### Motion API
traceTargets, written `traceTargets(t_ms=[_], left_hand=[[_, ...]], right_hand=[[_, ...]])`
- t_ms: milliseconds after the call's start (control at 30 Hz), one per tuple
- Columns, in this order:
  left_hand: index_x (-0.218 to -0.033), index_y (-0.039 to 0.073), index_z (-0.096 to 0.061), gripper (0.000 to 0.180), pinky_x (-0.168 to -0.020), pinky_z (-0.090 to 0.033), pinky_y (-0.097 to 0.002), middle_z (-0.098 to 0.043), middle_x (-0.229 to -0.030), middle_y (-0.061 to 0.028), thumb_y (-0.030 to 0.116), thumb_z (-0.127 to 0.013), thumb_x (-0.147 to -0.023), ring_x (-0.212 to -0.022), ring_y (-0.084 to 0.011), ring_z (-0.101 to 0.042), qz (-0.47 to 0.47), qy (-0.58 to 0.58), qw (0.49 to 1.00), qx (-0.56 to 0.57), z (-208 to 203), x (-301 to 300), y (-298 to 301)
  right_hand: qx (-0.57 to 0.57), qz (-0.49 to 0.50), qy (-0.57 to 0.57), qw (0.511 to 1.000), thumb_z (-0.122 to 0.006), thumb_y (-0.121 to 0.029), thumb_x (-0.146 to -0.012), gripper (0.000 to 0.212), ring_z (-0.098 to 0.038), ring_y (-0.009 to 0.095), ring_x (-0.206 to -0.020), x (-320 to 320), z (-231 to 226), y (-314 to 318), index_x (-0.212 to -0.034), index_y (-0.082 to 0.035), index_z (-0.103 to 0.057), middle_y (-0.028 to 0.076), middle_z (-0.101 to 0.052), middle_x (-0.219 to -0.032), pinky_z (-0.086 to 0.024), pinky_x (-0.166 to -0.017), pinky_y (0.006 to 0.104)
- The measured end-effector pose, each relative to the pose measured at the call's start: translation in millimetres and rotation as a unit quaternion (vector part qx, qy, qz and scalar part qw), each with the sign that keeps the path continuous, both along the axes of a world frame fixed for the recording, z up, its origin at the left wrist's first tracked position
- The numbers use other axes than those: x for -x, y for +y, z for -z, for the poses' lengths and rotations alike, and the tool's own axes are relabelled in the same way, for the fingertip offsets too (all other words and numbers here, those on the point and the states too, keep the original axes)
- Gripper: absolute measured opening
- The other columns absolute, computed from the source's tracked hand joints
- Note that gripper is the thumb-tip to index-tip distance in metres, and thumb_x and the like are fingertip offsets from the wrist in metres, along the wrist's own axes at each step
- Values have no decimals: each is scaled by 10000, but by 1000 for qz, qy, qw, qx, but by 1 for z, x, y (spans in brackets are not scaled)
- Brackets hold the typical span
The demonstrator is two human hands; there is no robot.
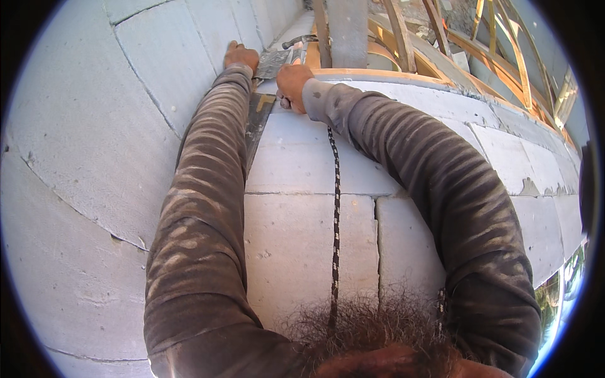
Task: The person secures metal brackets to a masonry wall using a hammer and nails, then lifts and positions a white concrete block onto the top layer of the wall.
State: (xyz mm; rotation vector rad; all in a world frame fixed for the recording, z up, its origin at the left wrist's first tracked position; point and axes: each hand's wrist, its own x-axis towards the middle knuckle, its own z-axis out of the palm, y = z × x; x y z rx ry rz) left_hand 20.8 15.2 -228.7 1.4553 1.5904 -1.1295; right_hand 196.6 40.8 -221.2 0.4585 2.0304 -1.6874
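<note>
My left hand (pixel 242 57) reaches far forward against the pale block wall on the left. One finger is stretched out along the wall; the others are mostly hidden. My right hand (pixel 293 85) is just to its right, closed with the thumb pointing forward, round something I cannot make out. A flat grey rough-surfaced piece (pixel 273 64) lies between the two hands, and I cannot tell whether either touches it. Beside my left forearm is a dark flat strip (pixel 255 123) with a yellowish angled mark. Ahead of my right hand lies a hammer (pixel 299 41).
Large pale blocks (pixel 82 138) form the wall on the left; more blocks (pixel 302 236) stand in front of me. A black-and-white cord (pixel 336 189) hangs down the middle. Timber posts and beams (pixel 397 38) fill the far right, behind a wooden edge (pixel 378 74).
</note>
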Motion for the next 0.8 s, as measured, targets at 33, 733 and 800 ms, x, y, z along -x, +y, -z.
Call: traceTargets(t_ms=[33,733,800], left_hand=[[-1075,115,-764,229,-1109,-321,-388,-724,-1187,-105,200,-622,-917,-1242,-230,-586,5,-14,1000,-4,8,-10,15],[-1169,141,-754,267,-1148,-266,-388,-701,-1287,-73,217,-601,-964,-1326,-193,-536,-10,22,999,39,-5,-2,7],[-1136,112,-759,272,-1151,-287,-392,-689,-1286,-110,218,-668,-902,-1319,-241,-535,-11,8,1000,24,-6,-4,22]], right_hand=[[25,25,-5,999,-731,-13,-643,128,-733,251,-816,-14,23,-3,-752,-80,-740,78,-739,-818,-577,-691,352],[403,242,-221,855,-439,-201,-981,168,-465,155,-537,1,19,-16,-878,-87,-507,49,-511,-703,-372,-434,298],[470,305,-271,783,-400,-255,-1030,215,-430,149,-524,-1,24,-12,-899,-100,-471,44,-481,-702,-346,-419,298]])
